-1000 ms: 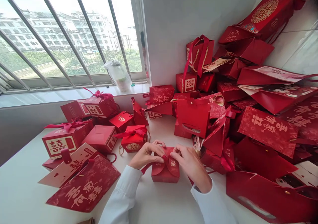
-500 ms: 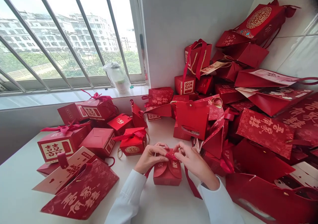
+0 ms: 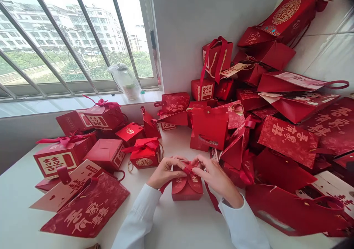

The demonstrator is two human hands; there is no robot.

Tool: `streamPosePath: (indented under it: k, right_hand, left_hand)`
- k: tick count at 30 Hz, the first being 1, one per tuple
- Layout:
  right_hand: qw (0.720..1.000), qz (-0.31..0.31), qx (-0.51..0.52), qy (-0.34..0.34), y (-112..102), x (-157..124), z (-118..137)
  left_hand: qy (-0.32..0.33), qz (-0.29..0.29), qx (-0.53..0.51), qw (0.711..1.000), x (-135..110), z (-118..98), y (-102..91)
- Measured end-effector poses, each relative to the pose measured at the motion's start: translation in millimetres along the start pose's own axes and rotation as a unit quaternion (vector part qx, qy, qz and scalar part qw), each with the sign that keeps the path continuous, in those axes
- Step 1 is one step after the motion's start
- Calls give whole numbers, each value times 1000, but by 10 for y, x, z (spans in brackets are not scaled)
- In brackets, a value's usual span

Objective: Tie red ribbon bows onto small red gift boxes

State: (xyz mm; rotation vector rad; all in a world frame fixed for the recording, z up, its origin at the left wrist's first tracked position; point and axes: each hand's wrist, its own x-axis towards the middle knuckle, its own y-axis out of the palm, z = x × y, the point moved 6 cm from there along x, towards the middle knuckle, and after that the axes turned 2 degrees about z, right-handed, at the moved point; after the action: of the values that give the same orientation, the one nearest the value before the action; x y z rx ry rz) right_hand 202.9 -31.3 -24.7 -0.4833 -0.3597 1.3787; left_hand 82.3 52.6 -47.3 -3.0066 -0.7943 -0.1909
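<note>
A small red gift box with rounded overlapping top flaps and pale lettering stands on the white table in front of me. Over its top, a dark red ribbon is pinched by both hands. My left hand grips it from the left, thumb and fingers together. From the right, my right hand closes on the same ribbon near the middle of the lid. Loose ribbon ends hang down on both sides of the box. The fingertips partly hide where the ribbon crosses.
Several red gift boxes and a patterned red bag lie at the left. A big heap of red bags fills the right side up the wall. A plastic-wrapped cup stands on the sill by the barred window.
The view has shifted slightly, so the surroundings sit a little further left and higher. Both hands stay on the ribbon, with only small finger movement.
</note>
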Motion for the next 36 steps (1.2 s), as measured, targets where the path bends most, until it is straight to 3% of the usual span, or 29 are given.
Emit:
streamPosePath:
  k: [7,14,21,24,28,36]
  right_hand:
    - [999,18,29,-2,42,-1,-64]
    - [999,17,-13,-28,-17,-54,113]
    - [997,-15,-30,-71,90,-56,205]
    - [998,-13,-13,-61,84,-63,175]
    - [999,1,-26,-32,48,-92,129]
    - [999,9,-33,-14,75,-72,67]
  left_hand:
    - [-39,-14,-66,997,16,65,17]
    - [-27,-14,-26,999,9,20,25]
    - [-7,14,74,997,-18,-100,18]
    - [-13,28,208,978,-75,-239,-33]
    - [-58,35,367,928,-173,-352,-122]
    - [-94,65,451,885,-276,-445,-95]
